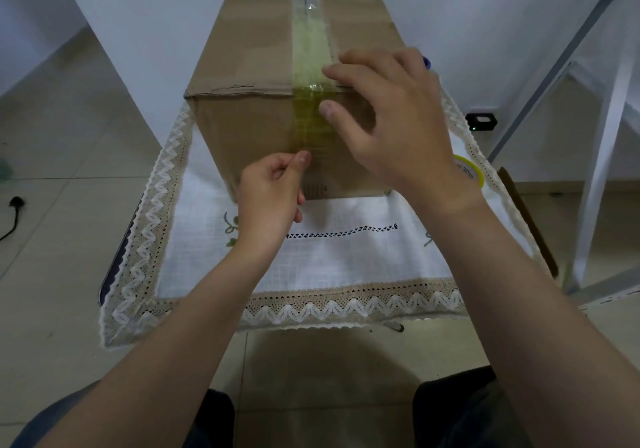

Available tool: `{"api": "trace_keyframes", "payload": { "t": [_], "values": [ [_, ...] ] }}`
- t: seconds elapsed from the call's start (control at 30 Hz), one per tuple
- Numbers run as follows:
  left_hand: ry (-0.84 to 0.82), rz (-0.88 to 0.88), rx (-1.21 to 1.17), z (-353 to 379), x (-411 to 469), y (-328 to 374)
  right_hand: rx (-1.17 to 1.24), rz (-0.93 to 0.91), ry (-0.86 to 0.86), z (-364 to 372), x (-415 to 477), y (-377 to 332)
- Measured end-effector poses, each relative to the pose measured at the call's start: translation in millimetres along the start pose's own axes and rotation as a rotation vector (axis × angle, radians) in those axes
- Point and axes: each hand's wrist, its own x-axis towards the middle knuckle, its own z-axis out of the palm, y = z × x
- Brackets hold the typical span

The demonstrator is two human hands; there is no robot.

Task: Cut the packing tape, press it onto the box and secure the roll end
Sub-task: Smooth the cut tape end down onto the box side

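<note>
**Tape strip being pressed onto the front of the box**

The cardboard box (263, 66) stood on a lace-edged cloth (346, 260), with the packing tape (310, 76) running along its top seam and down its front face. The right hand (388, 115) lay spread over the box's front top edge, fingers on the lid and thumb (329, 108) pressing the strip against the front face. The left hand (273, 187), lower on the same face, was closed with its thumb pushed against the strip's lower end; whether it pinched a loose tail could not be determined. The tape roll (471, 170) lay to the right of the box, largely hidden behind the right wrist.

Handling assessment: the film was probably thin, limp and adhesive, likely to wrinkle or stick to itself. It would best be held by its edges and smoothed from the centre outward. The box seemed stiff enough to withstand firm pressure.
</note>
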Motion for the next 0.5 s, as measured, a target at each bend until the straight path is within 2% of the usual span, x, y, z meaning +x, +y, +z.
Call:
{"api": "trace_keyframes", "payload": {
  "t": [0.17,0.5],
  "values": [
    [0.012,0.004,0.024,2,1,0,-0.055,0.059,-0.113,9,17,-1],
    [0.004,0.002,0.011,1,1,1,-0.132,0.075,-0.048,23,28,-2]
  ]
}}
